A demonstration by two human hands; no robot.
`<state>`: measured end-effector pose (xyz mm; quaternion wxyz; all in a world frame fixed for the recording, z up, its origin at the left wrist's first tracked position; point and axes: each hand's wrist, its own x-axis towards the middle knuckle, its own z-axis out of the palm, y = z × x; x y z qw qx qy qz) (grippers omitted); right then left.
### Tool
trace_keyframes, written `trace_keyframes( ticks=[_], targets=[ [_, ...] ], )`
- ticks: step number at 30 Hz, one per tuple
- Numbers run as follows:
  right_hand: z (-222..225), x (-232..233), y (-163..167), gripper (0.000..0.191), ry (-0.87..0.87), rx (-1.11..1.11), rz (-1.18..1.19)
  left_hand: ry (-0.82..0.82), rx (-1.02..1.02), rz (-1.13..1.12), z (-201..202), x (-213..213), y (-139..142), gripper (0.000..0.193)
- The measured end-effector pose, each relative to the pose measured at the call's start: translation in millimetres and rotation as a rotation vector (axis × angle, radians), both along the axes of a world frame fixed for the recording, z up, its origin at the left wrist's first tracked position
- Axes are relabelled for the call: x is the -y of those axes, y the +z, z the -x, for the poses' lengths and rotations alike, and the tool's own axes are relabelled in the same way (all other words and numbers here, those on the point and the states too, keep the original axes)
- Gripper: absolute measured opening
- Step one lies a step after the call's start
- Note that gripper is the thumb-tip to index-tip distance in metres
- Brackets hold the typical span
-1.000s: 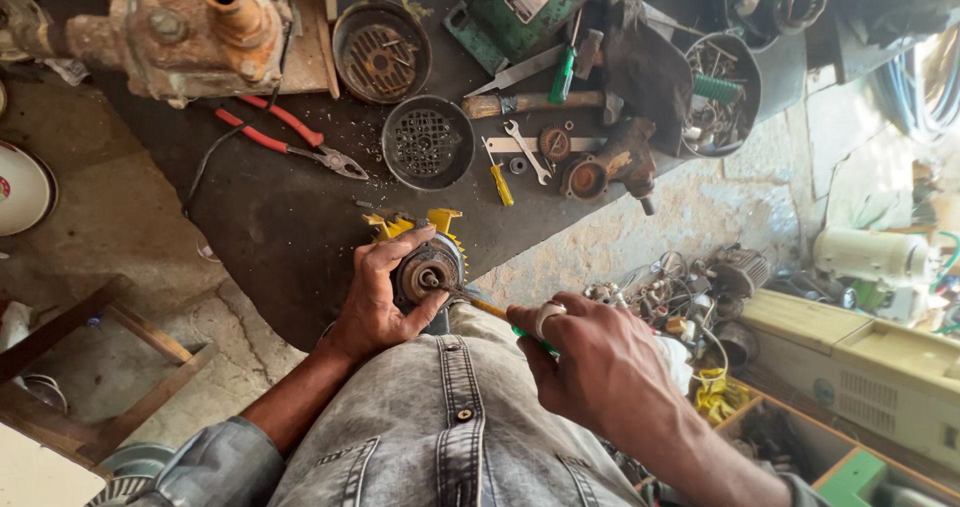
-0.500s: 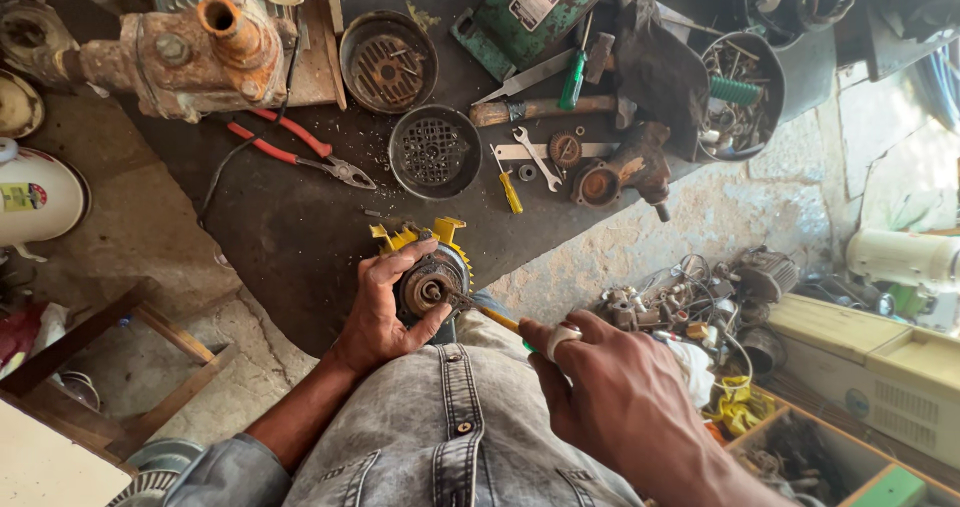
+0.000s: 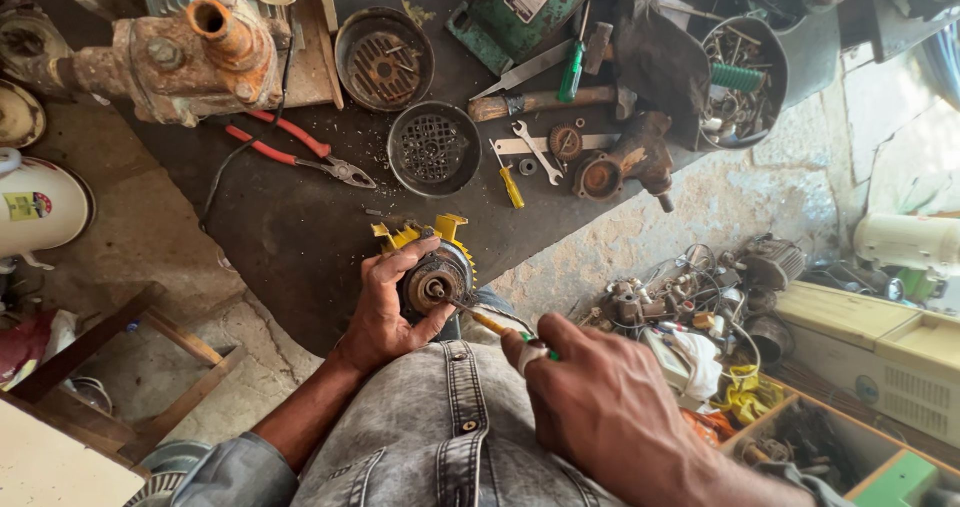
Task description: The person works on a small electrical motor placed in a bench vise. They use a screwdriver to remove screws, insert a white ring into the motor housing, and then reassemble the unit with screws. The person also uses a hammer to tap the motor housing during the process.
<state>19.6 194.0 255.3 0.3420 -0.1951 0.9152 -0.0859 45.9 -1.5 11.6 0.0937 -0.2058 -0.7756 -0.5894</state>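
My left hand [image 3: 385, 307] grips a round motor part with a yellow housing [image 3: 432, 272] and steadies it on my knee, clad in grey denim. My right hand [image 3: 600, 397] holds a screwdriver [image 3: 490, 322] with a yellow and green handle. Its thin shaft runs up and left to the centre of the motor part, where the tip touches the hub. Most of the handle is hidden inside my right fist.
On the dark mat [image 3: 290, 237] lie red-handled pliers [image 3: 300, 155], two round grilled covers [image 3: 434, 149], a small yellow screwdriver [image 3: 510, 182], a wrench [image 3: 535, 152] and a green-handled screwdriver [image 3: 572, 72]. A rusty pump [image 3: 190, 57] stands at top left. Wires and parts [image 3: 690, 317] pile at right.
Both hands stayed on the motor part and the screwdriver. The view has shifted slightly, and the screwdriver tip has settled at the hub.
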Motion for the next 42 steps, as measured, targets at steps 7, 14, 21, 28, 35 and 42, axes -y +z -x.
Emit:
trace_keyframes(
  ticks=[7, 14, 21, 28, 35, 42],
  targets=[
    [-13.1, 1.6, -5.4, 0.064, 0.081, 0.027, -0.040, -0.028, 0.000, -0.057, 0.3, 4.0, -6.1, 0.076],
    [-21.4, 11.7, -17.7, 0.042, 0.137, -0.074, -0.004, -0.003, 0.018, -0.054, -0.3, 4.7, -5.5, 0.072],
    [-24.6, 21.6, -19.1, 0.036, 0.175, -0.035, -0.090, -0.011, 0.017, -0.064, 0.3, 1.7, -8.7, 0.068],
    [-10.1, 33.5, -20.4, 0.051, 0.146, 0.053, -0.131, -0.019, 0.038, -0.053, 1.2, 2.3, -8.1, 0.062],
    [-5.2, 34.1, -24.5, 0.051, 0.156, 0.034, -0.107, -0.020, 0.048, -0.085, 3.9, 2.4, -10.3, 0.059],
    [6.0, 33.4, -30.0, 0.051, 0.164, 0.074, -0.112, -0.008, 0.065, -0.072, 1.9, 3.0, -16.8, 0.062]
  ],
)
